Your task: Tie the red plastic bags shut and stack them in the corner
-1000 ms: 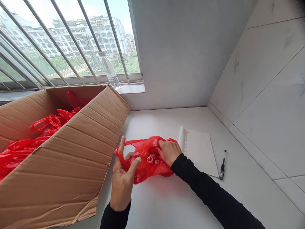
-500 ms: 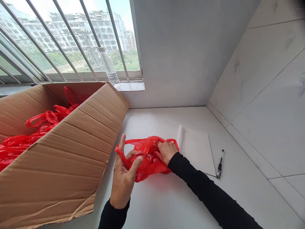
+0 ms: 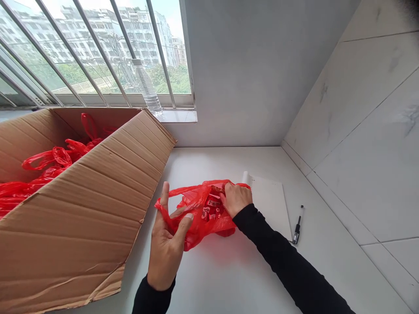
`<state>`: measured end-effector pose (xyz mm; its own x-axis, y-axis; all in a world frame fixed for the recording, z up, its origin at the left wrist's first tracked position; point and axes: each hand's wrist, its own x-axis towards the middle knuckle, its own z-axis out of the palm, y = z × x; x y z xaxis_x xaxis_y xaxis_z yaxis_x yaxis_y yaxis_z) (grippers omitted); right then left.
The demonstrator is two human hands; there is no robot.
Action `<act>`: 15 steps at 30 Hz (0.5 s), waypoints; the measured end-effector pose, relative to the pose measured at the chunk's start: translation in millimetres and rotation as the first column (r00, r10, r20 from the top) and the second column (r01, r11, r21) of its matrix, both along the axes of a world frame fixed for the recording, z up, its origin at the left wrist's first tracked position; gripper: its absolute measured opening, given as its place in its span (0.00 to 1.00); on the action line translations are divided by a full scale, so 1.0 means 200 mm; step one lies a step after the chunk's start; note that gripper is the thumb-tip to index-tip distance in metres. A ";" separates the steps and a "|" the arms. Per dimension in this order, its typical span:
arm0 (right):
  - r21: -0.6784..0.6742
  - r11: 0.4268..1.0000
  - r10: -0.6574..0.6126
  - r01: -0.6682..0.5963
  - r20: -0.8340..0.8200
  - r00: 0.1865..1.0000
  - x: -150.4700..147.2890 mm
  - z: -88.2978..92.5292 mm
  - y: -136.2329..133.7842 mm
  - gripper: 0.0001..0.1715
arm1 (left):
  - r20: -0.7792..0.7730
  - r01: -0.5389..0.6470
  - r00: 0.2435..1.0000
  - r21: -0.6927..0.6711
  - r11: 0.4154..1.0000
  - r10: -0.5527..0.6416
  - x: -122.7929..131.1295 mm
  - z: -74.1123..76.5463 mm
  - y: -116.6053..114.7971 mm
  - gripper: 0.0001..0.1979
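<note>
A thin red plastic bag (image 3: 196,226) is stretched between my two hands above the white table. My left hand (image 3: 168,244) has its index finger hooked through the bag's handle loop, with thumb and fingers spread to keep that side wide. On the bag's far right side, my right hand (image 3: 237,198) grips the plastic near the rim; its fingertips are partly hidden. Small red packets (image 3: 211,210) with printed lettering show inside the mouth of the bag.
Left of me a large cardboard box (image 3: 94,205) holds several knotted red bags (image 3: 49,168). A spiral notebook (image 3: 270,205) and a black pen (image 3: 297,229) lie at right. On the sill of the barred window stands a clear water bottle (image 3: 147,89).
My right hand has shifted slightly right and up, pulling the bag's mouth wider. More of the lettered red packets now shows. The view has shifted a little.
</note>
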<state>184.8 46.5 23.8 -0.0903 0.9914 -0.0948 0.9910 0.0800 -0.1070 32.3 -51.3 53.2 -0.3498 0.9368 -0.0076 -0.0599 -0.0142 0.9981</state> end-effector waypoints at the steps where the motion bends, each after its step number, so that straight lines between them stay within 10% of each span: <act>1: 0.020 1.000 0.000 0.000 -0.017 1.000 0.00 0.00 0.00 0.16 | 0.004 0.003 1.000 -0.007 1.000 -0.003 0.00 0.00 0.00 0.44; 15: -0.040 0.948 0.314 -0.317 -0.067 0.947 -0.01 -0.08 -0.02 0.24 | -0.011 -0.013 1.000 0.013 1.000 0.013 0.00 -0.01 0.01 0.42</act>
<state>182.7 43.0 7.3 -0.4046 0.9055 -0.1280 0.9077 0.3807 -0.1765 31.3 -48.8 50.8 -0.3621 0.9321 0.0082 -0.0487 -0.0277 0.9984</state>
